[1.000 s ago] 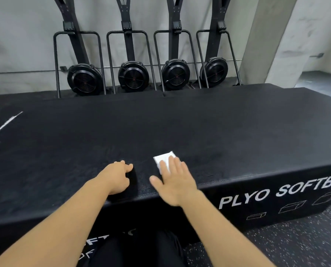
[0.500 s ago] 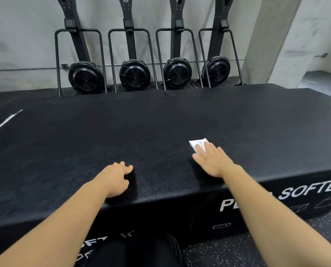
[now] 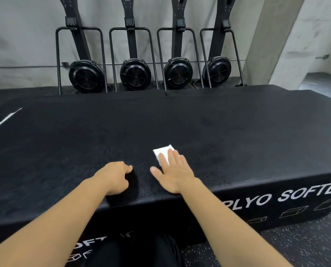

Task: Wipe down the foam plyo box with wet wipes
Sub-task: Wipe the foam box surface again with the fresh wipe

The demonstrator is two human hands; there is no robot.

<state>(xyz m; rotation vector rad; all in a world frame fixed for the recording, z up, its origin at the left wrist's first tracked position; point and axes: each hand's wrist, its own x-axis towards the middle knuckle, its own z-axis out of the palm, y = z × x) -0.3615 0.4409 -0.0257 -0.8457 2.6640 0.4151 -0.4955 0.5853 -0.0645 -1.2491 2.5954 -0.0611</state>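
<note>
A wide black foam plyo box (image 3: 180, 122) fills the middle of the head view, with white lettering "PLYO SOFTBO" on its front face. A folded white wet wipe (image 3: 161, 152) lies on its top near the front edge. My right hand (image 3: 172, 173) lies flat with straight fingers pressing on the wipe, covering its near half. My left hand (image 3: 114, 177) rests on the box top just to the left, fingers curled under, holding nothing that I can see.
Several black fan machines (image 3: 134, 74) stand upright against the grey wall behind the box. A concrete pillar (image 3: 272, 41) rises at the back right. Speckled rubber floor (image 3: 295, 245) shows at the lower right. My legs in dark trousers (image 3: 132, 251) are against the box front.
My right hand slid the wipe out to the right half a second ago and has now brought it back left, close to my left hand. The left hand has stayed put.
</note>
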